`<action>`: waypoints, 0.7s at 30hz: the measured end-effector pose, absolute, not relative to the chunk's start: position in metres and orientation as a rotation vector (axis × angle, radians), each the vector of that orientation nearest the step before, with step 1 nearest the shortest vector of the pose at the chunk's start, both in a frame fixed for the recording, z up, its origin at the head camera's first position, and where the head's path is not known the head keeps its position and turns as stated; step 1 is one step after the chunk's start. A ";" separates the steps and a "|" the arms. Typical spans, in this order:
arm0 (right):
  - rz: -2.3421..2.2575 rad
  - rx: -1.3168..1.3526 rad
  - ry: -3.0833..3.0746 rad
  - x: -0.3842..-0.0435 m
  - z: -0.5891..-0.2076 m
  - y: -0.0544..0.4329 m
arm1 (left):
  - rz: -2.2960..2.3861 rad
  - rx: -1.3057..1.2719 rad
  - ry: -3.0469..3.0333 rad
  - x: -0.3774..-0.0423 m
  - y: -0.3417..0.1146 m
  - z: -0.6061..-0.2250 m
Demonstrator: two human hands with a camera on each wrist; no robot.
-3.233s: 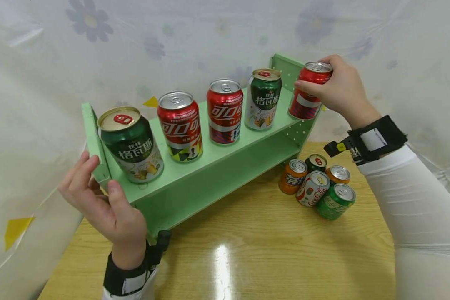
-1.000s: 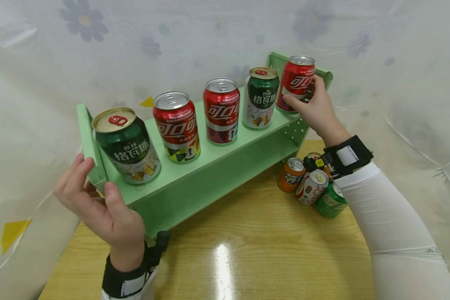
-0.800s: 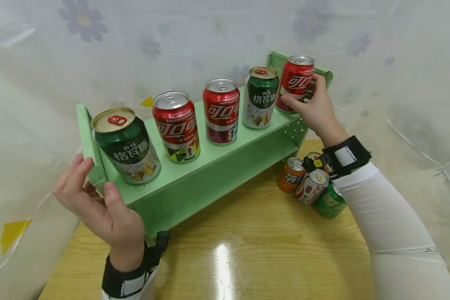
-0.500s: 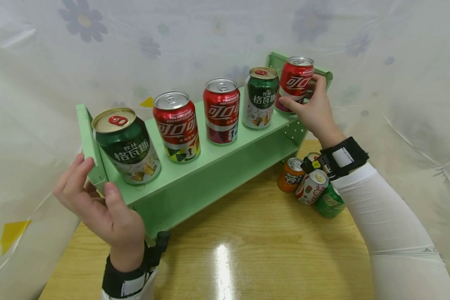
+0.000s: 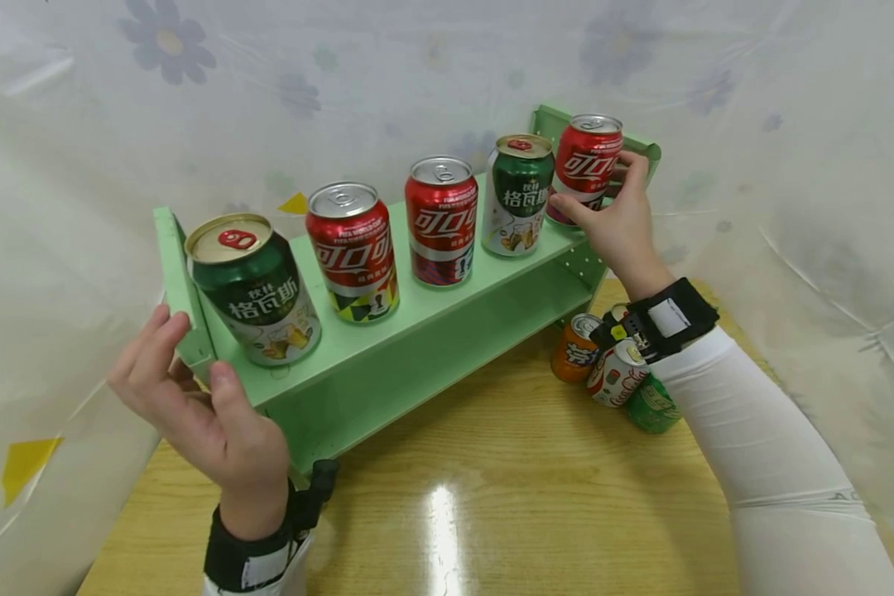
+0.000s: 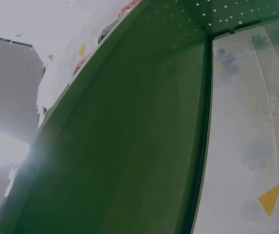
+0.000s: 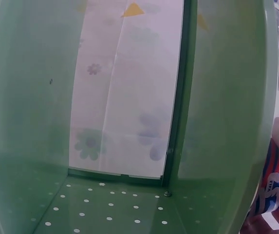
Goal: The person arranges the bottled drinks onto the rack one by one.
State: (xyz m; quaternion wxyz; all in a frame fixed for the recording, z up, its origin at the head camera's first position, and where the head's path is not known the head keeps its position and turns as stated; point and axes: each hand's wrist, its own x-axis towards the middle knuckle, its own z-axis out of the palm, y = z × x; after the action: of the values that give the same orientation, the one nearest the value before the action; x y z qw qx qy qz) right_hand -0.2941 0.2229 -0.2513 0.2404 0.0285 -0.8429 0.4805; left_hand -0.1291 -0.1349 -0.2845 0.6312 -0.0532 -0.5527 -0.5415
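Note:
On the top board of a green shelf [image 5: 417,381], several cans stand in a row. At the right end is a red Coca-Cola can [image 5: 583,161]; my right hand [image 5: 622,232] grips it, thumb in front and fingers on its right side. Beside it stands a green-and-white kvass can [image 5: 520,199], then two red Coca-Cola cans [image 5: 441,228] [image 5: 353,261], then another kvass can [image 5: 257,298] at the left end. My left hand [image 5: 201,414] touches the shelf's left end with loosely bent fingers and thumb. The right wrist view shows part of the gripped can [image 7: 274,195].
Right of the shelf, on the wooden table [image 5: 521,497], are grouped an orange can [image 5: 575,354], a white Coca-Cola can [image 5: 612,381] and a green can [image 5: 651,406]. My right wrist strap partly covers that group. A flowered sheet [image 5: 387,74] hangs behind.
Since the oldest frame, my right hand has brought the red can leftward toward the kvass can and turned its lettering forward. Lately the can has lowered slightly. My left hand keeps its place.

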 end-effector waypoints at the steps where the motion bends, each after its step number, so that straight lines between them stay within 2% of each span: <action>1: 1.311 0.078 -2.302 -0.294 -0.252 0.223 | -1.240 -0.122 -1.265 -0.129 -0.135 -0.285; 12: 1.280 0.103 -2.362 -0.289 -0.249 0.223 | -1.254 -0.121 -1.251 -0.129 -0.134 -0.285; 21: 1.289 0.128 -2.360 -0.267 -0.248 0.235 | -1.247 -0.121 -1.254 -0.129 -0.134 -0.284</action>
State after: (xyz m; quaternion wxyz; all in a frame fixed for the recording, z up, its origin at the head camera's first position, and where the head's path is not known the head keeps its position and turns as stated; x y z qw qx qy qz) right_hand -0.2668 0.2347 -0.2484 0.2230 0.0464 -0.8545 0.4669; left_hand -0.1291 -0.1337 -0.2839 0.6322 -0.0529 -0.5480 -0.5452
